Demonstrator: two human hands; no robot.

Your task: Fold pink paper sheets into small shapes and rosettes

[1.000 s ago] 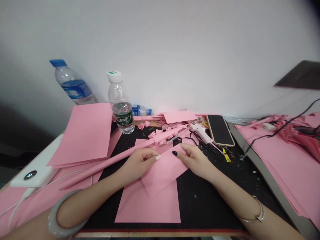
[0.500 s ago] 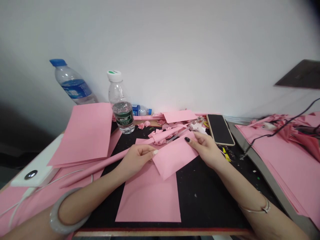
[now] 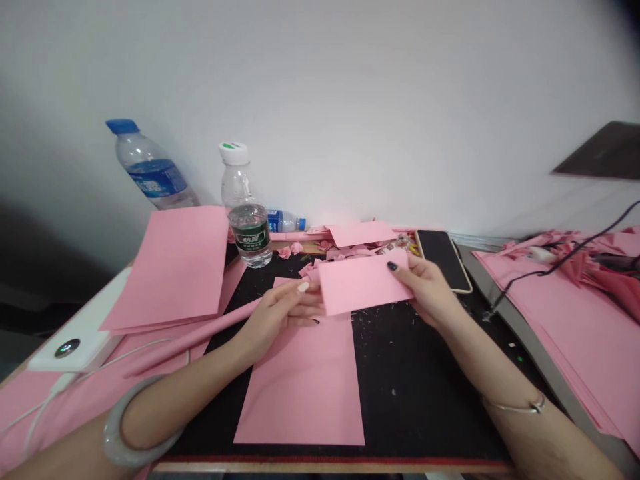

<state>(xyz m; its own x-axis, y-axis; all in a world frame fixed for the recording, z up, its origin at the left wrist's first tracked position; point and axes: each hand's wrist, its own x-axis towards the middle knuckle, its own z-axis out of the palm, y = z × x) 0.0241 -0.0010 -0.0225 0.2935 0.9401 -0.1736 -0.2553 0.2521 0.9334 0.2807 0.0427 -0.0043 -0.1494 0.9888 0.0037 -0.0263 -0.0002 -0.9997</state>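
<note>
A folded pink paper strip (image 3: 365, 283) is held level above the black mat (image 3: 415, 373). My left hand (image 3: 285, 313) pinches its left end between thumb and fingers. My right hand (image 3: 425, 290) grips its right end, thumb on top. A flat pink sheet (image 3: 305, 383) lies on the mat just below the hands. A long rolled pink paper tube (image 3: 195, 333) runs diagonally under my left hand toward the left.
A stack of pink sheets (image 3: 175, 267) lies at the left, beside a white power bank (image 3: 75, 333). Two upright water bottles (image 3: 245, 213) stand near the wall. A phone (image 3: 443, 257) and pink scraps lie behind my hands. More pink paper (image 3: 565, 320) and a black cable (image 3: 550, 270) cover the right.
Both hands lifted the folded pink piece off the flat sheet, turned it level and carried it farther back. The glue gun seen earlier is now hidden behind the paper.
</note>
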